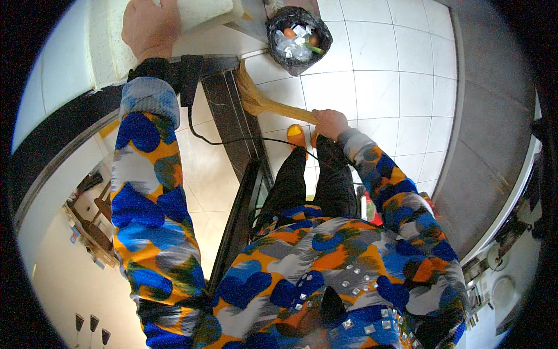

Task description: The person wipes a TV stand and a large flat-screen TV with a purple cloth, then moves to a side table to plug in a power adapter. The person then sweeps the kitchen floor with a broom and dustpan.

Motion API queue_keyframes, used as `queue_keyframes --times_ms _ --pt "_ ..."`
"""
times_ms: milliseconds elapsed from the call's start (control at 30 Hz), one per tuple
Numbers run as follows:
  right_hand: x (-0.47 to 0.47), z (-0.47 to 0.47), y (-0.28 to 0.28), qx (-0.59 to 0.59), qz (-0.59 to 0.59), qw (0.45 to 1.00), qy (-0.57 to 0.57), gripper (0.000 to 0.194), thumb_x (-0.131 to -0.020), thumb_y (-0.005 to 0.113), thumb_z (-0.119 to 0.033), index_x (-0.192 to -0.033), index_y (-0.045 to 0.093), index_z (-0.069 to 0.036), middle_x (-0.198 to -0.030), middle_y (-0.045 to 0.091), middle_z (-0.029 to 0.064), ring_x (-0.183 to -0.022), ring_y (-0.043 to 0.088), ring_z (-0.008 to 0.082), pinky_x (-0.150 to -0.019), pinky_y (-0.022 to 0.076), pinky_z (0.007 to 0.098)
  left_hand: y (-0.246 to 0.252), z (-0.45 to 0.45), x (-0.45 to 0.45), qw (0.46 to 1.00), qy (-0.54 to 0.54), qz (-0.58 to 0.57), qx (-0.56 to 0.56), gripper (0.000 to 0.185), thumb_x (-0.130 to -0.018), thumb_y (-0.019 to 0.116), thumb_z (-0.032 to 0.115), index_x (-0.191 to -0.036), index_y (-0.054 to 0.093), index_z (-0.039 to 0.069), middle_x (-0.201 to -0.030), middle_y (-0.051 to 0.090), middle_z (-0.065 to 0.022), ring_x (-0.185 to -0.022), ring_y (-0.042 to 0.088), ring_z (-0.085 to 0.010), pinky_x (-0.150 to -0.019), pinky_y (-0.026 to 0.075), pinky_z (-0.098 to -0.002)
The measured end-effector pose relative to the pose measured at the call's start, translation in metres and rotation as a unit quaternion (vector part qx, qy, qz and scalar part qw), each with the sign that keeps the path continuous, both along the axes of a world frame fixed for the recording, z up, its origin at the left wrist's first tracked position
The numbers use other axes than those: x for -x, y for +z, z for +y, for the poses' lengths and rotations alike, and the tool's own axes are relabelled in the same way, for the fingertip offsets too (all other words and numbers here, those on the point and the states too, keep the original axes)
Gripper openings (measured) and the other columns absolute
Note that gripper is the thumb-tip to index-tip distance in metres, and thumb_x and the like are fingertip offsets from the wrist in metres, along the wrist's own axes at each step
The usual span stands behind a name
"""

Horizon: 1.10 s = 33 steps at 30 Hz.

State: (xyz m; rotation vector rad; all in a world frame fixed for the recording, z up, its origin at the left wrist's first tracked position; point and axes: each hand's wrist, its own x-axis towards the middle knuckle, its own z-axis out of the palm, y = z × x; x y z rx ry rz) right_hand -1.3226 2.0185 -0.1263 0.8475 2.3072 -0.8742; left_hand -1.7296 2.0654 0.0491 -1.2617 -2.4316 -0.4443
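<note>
My right hand grips the handle of a straw hand broom. The broom's bristles point left, against the dark stone threshold of a doorway. My left hand reaches far forward at the top left, over or against a pale, whitish surface. Its fingers are partly cut off by the picture's edge, so I cannot tell whether they hold anything. A black device sits at my left wrist, and a black cable runs from it towards my body.
Beyond the broom stands a bin lined with a black bag, holding plastic, paper scraps and food waste. White tiles cover the floor under my orange shoes. A dark door frame rises close on my left; a grey surface borders the right.
</note>
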Motion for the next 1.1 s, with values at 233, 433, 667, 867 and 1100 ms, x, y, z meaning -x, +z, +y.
queue_keyframes --times_ms 233,433,667,867,1100 --pt "-0.056 -0.020 0.030 0.060 -0.060 0.991 -0.102 0.027 -0.079 0.054 -0.022 -0.103 0.054 -0.009 -0.079 0.063 0.0163 -0.074 0.062 0.0354 -0.064 0.0494 0.0455 -0.002 0.000 0.005 0.999 -0.030 0.010 -0.031 0.061 -0.084 0.042 0.051 -0.115 0.054 -0.001 -0.117 0.054 -0.0212 -0.108 0.051 -0.0373 -0.092 0.039 -0.0470" --pt "-0.091 -0.027 0.065 0.037 -0.050 0.997 -0.050 0.033 -0.080 0.054 -0.024 -0.110 0.050 -0.012 -0.068 0.060 0.0150 -0.064 0.061 0.0341 -0.053 0.0476 0.0447 -0.008 -0.001 0.004 1.000 -0.004 0.017 -0.014 0.061 -0.084 0.042 0.051 -0.118 0.051 0.002 -0.122 0.050 -0.0202 -0.113 0.048 -0.0352 -0.093 0.038 -0.0471" --pt "-0.071 -0.041 0.012 -0.010 -0.044 0.996 0.078 0.033 -0.088 0.042 -0.021 -0.117 0.048 -0.008 -0.062 0.060 0.0092 -0.056 0.061 0.0295 -0.047 0.0470 0.0435 -0.005 0.000 0.005 1.000 -0.008 0.017 -0.011 0.060 -0.083 0.042 0.051 -0.117 0.053 0.002 -0.120 0.052 -0.0205 -0.112 0.048 -0.0361 -0.092 0.039 -0.0469" --pt "-0.128 -0.037 0.004 -0.053 -0.074 0.995 0.050 0.032 -0.088 0.042 -0.020 -0.117 0.050 -0.011 -0.067 0.063 0.0079 -0.059 0.062 0.0276 -0.049 0.0476 0.0407 -0.004 0.002 0.008 1.000 0.000 -0.008 0.024 0.061 -0.083 0.044 0.051 -0.115 0.055 0.001 -0.118 0.053 -0.0208 -0.109 0.050 -0.0370 -0.091 0.040 -0.0472" --pt "-0.163 -0.041 0.081 -0.026 -0.156 0.987 -0.002 0.046 -0.081 0.054 -0.027 -0.124 0.046 -0.012 -0.068 0.062 0.0123 -0.061 0.062 0.0312 -0.054 0.0490 0.0441 -0.009 0.000 0.005 0.998 -0.021 0.047 -0.040 0.061 -0.082 0.044 0.051 -0.115 0.055 0.000 -0.117 0.055 -0.0210 -0.108 0.051 -0.0372 -0.091 0.041 -0.0478"
